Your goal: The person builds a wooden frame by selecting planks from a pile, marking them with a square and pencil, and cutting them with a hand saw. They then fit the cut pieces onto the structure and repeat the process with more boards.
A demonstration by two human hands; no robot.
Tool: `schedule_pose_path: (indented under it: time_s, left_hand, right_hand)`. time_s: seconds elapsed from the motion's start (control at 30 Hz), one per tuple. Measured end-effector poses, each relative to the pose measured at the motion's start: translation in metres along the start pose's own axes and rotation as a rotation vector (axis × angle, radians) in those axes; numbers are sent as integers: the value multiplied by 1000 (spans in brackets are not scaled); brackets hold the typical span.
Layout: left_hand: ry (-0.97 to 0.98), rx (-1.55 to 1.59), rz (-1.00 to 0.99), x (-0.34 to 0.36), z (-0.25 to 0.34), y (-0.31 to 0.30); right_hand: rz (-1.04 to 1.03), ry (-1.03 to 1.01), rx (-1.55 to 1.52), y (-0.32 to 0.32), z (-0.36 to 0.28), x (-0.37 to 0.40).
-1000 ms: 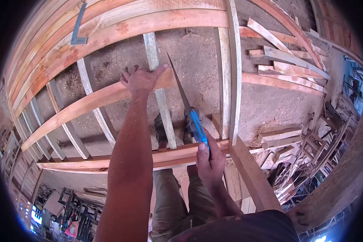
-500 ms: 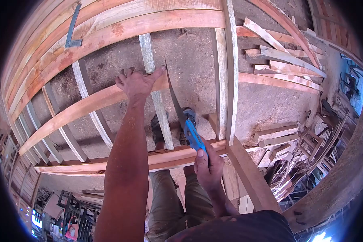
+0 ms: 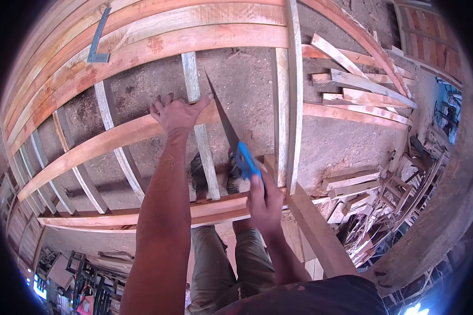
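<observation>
My right hand is closed around the blue handle of a handsaw. Its dark, tapering blade points away from me and lies against the right end of a curved wooden plank. On that plank my left hand presses down, fingers bent over the far edge and thumb stretched toward the blade. Beneath the plank run pale wooden crosspieces of a large frame. Part of the plank is hidden under my left palm and wrist.
A metal try square rests on the slats at the far side. Loose boards lie on the ground at right, with more offcuts nearer. A thick beam stands beside my right arm. My feet are inside the frame.
The saw and my right hand have moved forward, away from me, along the plank's end. My left hand stays in place on the plank. The view has shifted slightly.
</observation>
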State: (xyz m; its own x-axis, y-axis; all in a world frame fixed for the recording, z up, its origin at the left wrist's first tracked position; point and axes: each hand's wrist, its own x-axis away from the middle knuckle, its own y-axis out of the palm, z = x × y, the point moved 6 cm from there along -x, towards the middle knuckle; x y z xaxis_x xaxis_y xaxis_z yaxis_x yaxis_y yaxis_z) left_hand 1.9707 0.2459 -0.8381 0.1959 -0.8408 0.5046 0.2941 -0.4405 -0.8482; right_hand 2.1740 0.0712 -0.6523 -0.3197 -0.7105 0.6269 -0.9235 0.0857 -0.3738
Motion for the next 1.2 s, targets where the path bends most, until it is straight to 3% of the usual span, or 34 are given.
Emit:
schedule_pose_path:
  time_s: [0.2,0.33,0.43,0.53,0.67,0.73,0.8,0.87,0.93,1.03,1.13,1.2]
  left_hand:
    - [8,15,4,-2,1,0]
    - [-41,-22,-158,-2,5,-10]
    - [-32,-19,-171,-3,2,-6]
    - [-17,25,-213,-4,-3,-3]
    - [177,154,-372,-6,-14,-5]
    - [232,168,-478,-11,-22,5]
    - [242,177,-435,-9,-22,8]
    - [253,219,-403,-12,-27,16]
    - [279,266,-374,-14,-33,26]
    - [359,232,-247,-9,-26,12]
    - [389,186,-125,-4,-23,5]
    - [353,168,-195,-6,-21,6]
  right_hand:
    - [33,26,14,-18,-16,26]
    - [21,-146,213,36,-22,-81]
    - [19,-153,78,57,-26,-124]
    - [-20,-74,190,28,-26,-69]
    - [18,68,112,-32,-43,42]
    - [26,-12,189,-24,-45,23]
    - [57,9,234,2,-41,-23]
    - [87,-173,199,46,-19,-94]
    - [59,-204,233,76,-31,-152]
    - [-19,-110,180,51,-44,-109]
    - [82,-55,216,-15,-40,12]
    - [113,-36,196,-30,-49,37]
